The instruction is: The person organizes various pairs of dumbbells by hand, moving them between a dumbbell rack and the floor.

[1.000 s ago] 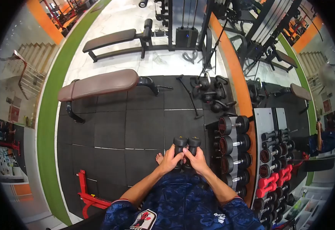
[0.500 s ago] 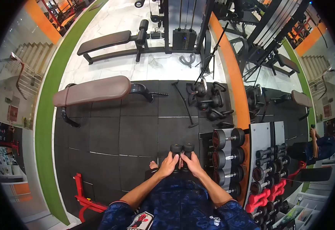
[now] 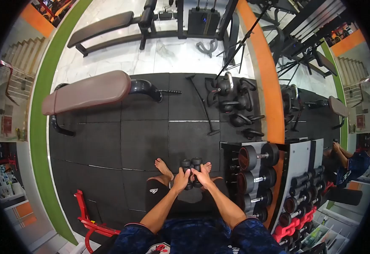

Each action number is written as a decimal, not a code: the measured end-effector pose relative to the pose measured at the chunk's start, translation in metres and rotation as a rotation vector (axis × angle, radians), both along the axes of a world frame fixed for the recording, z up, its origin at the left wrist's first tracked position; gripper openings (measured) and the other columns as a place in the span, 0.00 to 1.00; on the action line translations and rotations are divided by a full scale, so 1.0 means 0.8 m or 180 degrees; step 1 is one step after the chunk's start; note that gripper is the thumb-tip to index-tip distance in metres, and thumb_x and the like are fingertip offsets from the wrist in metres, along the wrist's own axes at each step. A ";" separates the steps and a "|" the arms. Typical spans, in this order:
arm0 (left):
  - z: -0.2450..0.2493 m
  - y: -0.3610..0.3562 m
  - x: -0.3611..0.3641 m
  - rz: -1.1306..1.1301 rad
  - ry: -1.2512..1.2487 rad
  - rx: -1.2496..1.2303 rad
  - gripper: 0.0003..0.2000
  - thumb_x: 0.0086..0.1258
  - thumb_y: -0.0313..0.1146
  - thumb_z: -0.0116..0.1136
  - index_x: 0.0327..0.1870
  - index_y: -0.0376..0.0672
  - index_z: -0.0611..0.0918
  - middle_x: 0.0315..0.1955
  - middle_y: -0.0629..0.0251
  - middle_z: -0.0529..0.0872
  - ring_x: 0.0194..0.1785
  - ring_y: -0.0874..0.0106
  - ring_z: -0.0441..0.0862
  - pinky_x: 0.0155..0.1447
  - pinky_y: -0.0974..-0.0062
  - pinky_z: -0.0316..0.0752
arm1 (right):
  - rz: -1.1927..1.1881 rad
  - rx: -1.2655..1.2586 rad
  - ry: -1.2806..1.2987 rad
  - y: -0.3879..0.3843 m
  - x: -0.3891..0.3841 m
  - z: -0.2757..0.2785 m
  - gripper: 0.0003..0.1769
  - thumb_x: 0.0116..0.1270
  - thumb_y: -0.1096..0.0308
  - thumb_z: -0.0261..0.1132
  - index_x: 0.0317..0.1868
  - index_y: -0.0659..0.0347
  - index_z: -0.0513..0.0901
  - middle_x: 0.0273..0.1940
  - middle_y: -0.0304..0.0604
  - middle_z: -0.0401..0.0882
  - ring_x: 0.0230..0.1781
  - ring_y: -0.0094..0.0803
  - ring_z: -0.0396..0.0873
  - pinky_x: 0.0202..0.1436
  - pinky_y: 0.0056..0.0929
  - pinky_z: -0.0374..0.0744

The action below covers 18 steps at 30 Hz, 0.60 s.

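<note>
My left hand is closed around one small black dumbbell. A matching dumbbell is in my right hand, with the fingers wrapped round its handle. The two dumbbells are side by side, close together, in front of my body and between my knees. Their far heads show beyond my thumbs, and the near heads show in part below my hands. My bare feet rest on the black floor mat to either side.
A dumbbell rack stands close on my right, before a mirror. Kettlebells and a long black bar lie ahead. A brown padded bench is ahead left, and a red metal frame stands at lower left.
My head view has tilted, so the bench and kettlebells sit higher in it and my thighs and feet show more. Both hands still hold the dumbbells, now a little further left in view.
</note>
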<state>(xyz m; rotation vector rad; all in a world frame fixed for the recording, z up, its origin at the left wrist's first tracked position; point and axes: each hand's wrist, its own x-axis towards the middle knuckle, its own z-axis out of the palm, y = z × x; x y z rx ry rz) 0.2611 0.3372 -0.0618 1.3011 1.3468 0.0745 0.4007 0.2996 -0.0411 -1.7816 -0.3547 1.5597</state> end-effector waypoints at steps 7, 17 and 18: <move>-0.236 0.023 0.002 0.0088 0.0486 -0.0134 0.25 0.73 0.53 0.43 0.48 0.34 0.68 0.40 0.35 0.81 0.47 0.40 0.78 0.50 0.51 0.71 | -0.0017 -0.0332 -0.0116 0.028 -0.014 -0.263 0.17 0.64 0.61 0.65 0.47 0.63 0.75 0.31 0.41 0.79 0.24 0.26 0.76 0.30 0.28 0.76; -0.535 0.101 0.041 -0.0078 0.0639 0.0233 0.25 0.73 0.52 0.45 0.47 0.32 0.69 0.40 0.32 0.80 0.48 0.38 0.77 0.51 0.50 0.70 | -0.0266 -0.0545 -0.0882 0.106 0.005 -0.515 0.35 0.60 0.57 0.68 0.63 0.67 0.69 0.52 0.54 0.78 0.45 0.40 0.81 0.46 0.31 0.79; -0.556 0.105 0.043 -0.0105 0.0679 0.0251 0.25 0.72 0.52 0.45 0.48 0.32 0.69 0.41 0.33 0.80 0.48 0.39 0.77 0.51 0.50 0.71 | -0.0173 -0.0525 -0.1025 0.107 0.007 -0.543 0.35 0.60 0.56 0.68 0.63 0.67 0.69 0.53 0.56 0.77 0.48 0.42 0.80 0.50 0.32 0.78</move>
